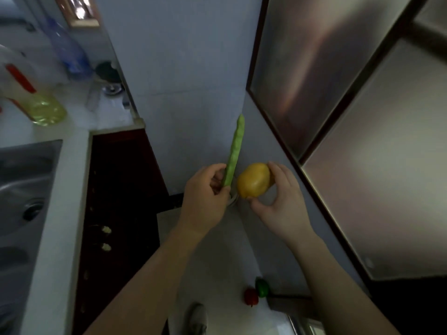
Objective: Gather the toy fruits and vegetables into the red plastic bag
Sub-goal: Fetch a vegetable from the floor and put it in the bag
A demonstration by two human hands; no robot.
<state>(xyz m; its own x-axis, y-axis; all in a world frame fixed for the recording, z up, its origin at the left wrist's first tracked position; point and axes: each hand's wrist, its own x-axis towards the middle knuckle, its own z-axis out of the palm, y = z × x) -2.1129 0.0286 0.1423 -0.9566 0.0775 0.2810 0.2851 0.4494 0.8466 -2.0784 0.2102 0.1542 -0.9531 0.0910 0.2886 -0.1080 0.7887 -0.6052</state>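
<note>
While near clear plastic bottle (46, 110) of yellow liquid, grips long green toy bean (233, 153) in left hand (205, 201), yellow toy fruit (254, 180) in right hand (283, 204).

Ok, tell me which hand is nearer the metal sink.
Left. The left hand, holding the long green bean, is right of the sink; the right hand, holding the yellow fruit, is farther right again.

Your left hand (205, 201) grips the low end of a long green bean pod (234, 151), which stands almost straight up. Your right hand (283, 204) pinches a smooth yellow fruit (254, 181) just beside the pod. A small red toy (251, 296) and a small green toy (262, 287) lie close together far below, well apart from both.
</note>
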